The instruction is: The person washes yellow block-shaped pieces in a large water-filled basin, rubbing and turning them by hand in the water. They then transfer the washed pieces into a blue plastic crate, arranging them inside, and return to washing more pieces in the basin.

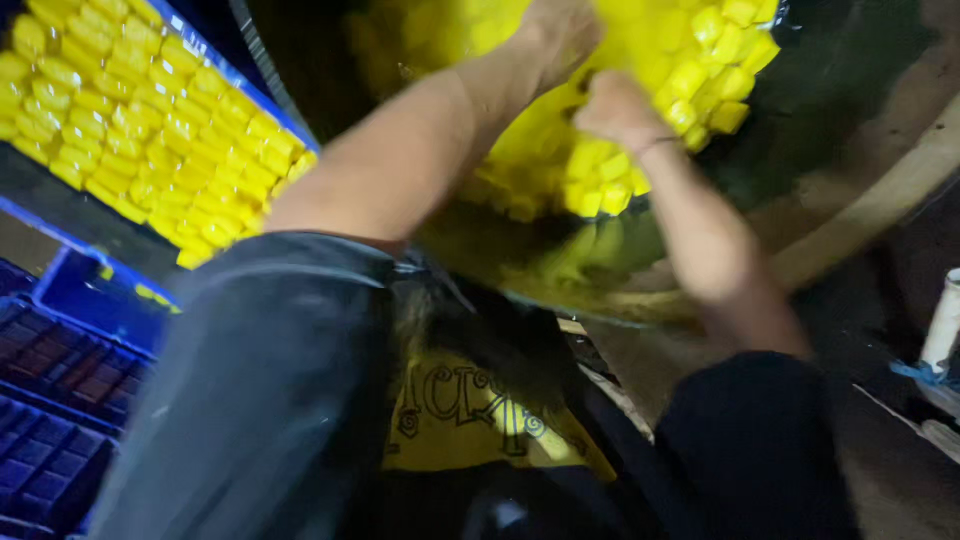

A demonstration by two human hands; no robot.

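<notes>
Yellow fills most of what you see: a big heap of small yellow blocks (pixel 690 80) lies in a dark tub (pixel 800 140) in front of you, and both your arms reach into it. Off to your left, a blue tray (pixel 262 95) holds more of the same yellow pieces (pixel 140 120), set in neat rows and well apart from your hands. Below it sit dark blue grid trays (pixel 50 420) with bare compartments. Your left hand (pixel 560 35) is buried among the blocks at the top of the heap, its fingers hidden, so you cannot tell whether it is spread or gripping. Your right hand (pixel 615 105), just beside and below it, looks curled into a loose fist against the blocks, though blur hides what it grips. A thin band (pixel 655 145) circles that wrist.
</notes>
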